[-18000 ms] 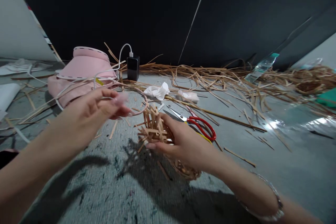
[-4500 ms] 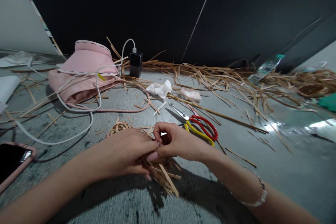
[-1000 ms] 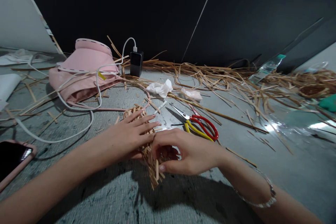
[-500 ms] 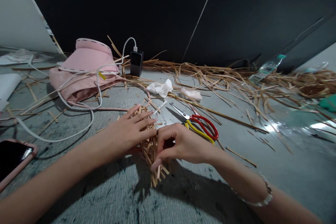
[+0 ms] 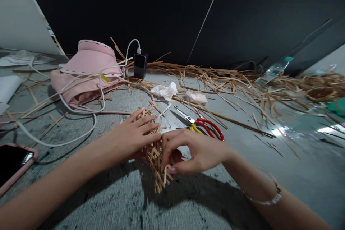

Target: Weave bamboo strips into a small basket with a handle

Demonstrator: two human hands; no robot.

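A half-woven basket of flat cane strips lies between my hands, its loose strip ends sticking out towards me. My left hand rests on its far side, fingers spread over the weave. My right hand holds the near side, with fingertips pinching in among the strips. Part of the basket is hidden under both hands. Just beyond my right hand lie red-and-yellow-handled scissors, not touched.
A pink fabric visor and a black power bank with a white cable stand at the back left. A phone in a pink case lies at the left edge. Loose cane strips and crumpled tissue cover the far surface.
My right hand has shifted from pinching at the basket's top to gripping its near side, and now covers part of the scissors' yellow handle. The basket has turned slightly, and my left hand stays on it.
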